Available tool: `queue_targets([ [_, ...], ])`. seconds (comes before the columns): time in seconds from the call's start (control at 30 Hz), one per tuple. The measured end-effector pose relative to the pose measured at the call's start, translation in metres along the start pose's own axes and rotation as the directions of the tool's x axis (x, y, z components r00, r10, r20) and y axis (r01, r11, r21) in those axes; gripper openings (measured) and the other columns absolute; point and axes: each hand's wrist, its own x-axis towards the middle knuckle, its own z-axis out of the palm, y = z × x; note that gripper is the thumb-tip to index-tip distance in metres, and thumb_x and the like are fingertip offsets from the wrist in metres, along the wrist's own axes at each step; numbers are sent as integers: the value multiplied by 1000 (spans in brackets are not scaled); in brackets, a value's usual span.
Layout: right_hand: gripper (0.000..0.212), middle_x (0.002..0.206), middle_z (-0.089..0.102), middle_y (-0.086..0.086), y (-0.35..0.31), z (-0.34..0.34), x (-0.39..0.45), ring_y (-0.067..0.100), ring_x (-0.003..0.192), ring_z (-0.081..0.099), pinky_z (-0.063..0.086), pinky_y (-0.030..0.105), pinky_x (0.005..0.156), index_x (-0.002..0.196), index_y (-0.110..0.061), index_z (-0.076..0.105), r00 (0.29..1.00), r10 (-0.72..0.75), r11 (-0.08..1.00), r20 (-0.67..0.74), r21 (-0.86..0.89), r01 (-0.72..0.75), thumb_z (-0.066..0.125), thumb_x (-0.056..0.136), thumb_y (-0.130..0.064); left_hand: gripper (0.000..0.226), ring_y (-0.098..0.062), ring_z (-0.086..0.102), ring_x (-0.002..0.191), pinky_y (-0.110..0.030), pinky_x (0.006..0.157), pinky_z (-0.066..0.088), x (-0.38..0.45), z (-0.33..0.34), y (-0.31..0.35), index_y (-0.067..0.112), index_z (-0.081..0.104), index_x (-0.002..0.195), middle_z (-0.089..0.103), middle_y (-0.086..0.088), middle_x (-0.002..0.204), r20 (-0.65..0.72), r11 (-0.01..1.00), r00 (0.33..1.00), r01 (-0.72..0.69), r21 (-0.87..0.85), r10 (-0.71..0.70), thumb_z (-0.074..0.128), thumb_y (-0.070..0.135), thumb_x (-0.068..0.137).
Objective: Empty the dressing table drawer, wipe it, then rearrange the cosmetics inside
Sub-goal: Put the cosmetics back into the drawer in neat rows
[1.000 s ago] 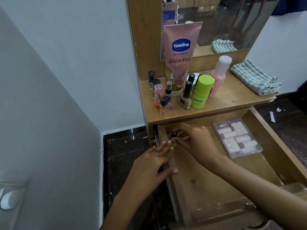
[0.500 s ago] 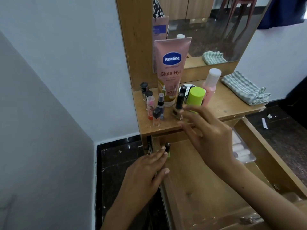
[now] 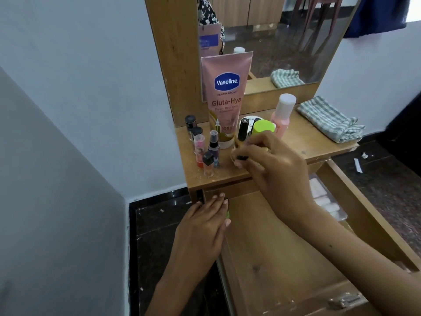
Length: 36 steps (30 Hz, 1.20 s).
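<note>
Small bottles are crowding the wooden counter (image 3: 307,135) at left, in front of the tall pink Vaseline tube (image 3: 225,92), which is leaning on the mirror (image 3: 296,37). The folded striped cloth (image 3: 330,122) is sitting far right. The open wooden drawer (image 3: 273,258) is sticking out below, holding a clear plastic case (image 3: 328,201) at its right.

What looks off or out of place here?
Little. White scraps of litter lie on the dark floor right of the dressing table, and pale specks dot the tabletop's front edge. The cosmetics on top stand upright; nothing has spilled.
</note>
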Motion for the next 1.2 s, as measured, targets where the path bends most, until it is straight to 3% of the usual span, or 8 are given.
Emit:
queue_targets([
  [0.13, 17, 89, 66, 3, 6, -22, -19, 18, 76, 62, 52, 32, 62, 88, -12, 75, 989, 56, 995, 136, 77, -67, 79, 73, -7, 44, -11, 54, 121, -34, 103, 35, -4, -4, -4, 14, 63, 122, 58, -1, 130, 6, 1000, 1000, 11, -1, -11, 38, 32, 91],
  [0.3, 18, 88, 65, 1, 18, 2, -42, 18, 75, 63, 55, 41, 66, 82, -15, 74, 894, 216, 963, 392, 67, -262, 78, 70, -3, 36, -15, 57, 118, -36, 102, 37, -5, -4, -6, 11, 66, 118, 61, -4, 127, -13, 1000, 1000, 9, -13, -9, 54, 26, 88],
  [0.43, 17, 97, 63, 2, 23, 30, -53, 21, 83, 64, 54, 39, 71, 88, -17, 73, 846, 224, 959, 484, 45, -279, 74, 75, -6, 36, -14, 57, 118, -34, 103, 34, -4, -5, -5, 11, 66, 117, 61, -4, 126, -7, 1000, 1000, 19, -15, -19, 55, 25, 86],
  [0.8, 18, 97, 63, 2, 22, 43, -56, 20, 79, 64, 55, 35, 66, 93, -14, 72, 865, 197, 968, 461, 47, -246, 76, 76, -12, 38, -13, 56, 118, -33, 103, 31, -3, -7, -5, 12, 65, 120, 60, -3, 127, 18, 999, 999, 44, -14, -44, 54, 27, 86],
  [1.07, 30, 113, 63, 0, 18, 37, -55, 19, 94, 64, 55, 34, 72, 109, -19, 67, 847, 188, 980, 498, -34, -198, 73, 80, -26, 37, -13, 56, 118, -32, 102, 31, -3, -5, -6, 11, 64, 121, 60, -3, 127, 23, 999, 999, 38, 3, -38, 64, 24, 86],
  [1.2, 24, 100, 68, 0, 11, 21, -46, 16, 85, 67, 55, 27, 58, 99, -17, 72, 953, 115, 992, 281, -89, -94, 75, 79, -30, 40, -14, 61, 112, -30, 96, 37, -3, -3, -5, 12, 67, 117, 65, -3, 121, -3, 998, 1000, 26, 49, -26, 74, 24, 79],
])
